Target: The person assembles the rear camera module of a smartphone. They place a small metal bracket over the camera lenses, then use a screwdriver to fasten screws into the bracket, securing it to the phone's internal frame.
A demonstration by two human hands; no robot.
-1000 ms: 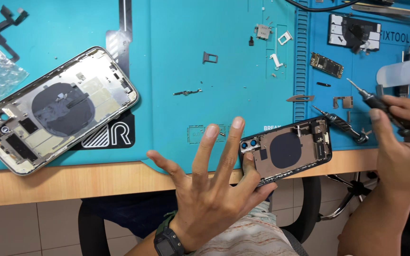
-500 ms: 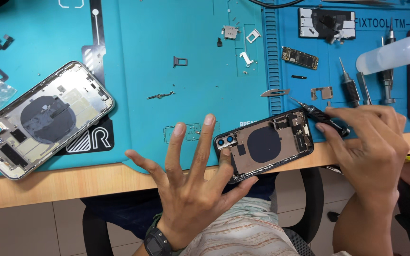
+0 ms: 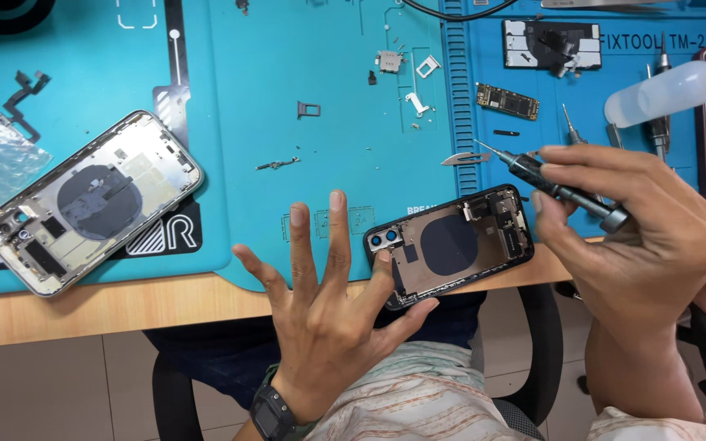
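Nearest, the left hand (image 3: 320, 318) is spread wide, forefinger and thumb steadying the black phone shell (image 3: 449, 245) at the near table edge. The shell lies open, stripped of screen; small inner parts remain fitted. To its right, the right hand (image 3: 631, 237) pinches a screwdriver (image 3: 557, 189), tip clear of the shell. Farther out on the blue mat (image 3: 328, 98): loose parts and a circuit board (image 3: 507, 101). Far left, a silver shell (image 3: 91, 200), also open.
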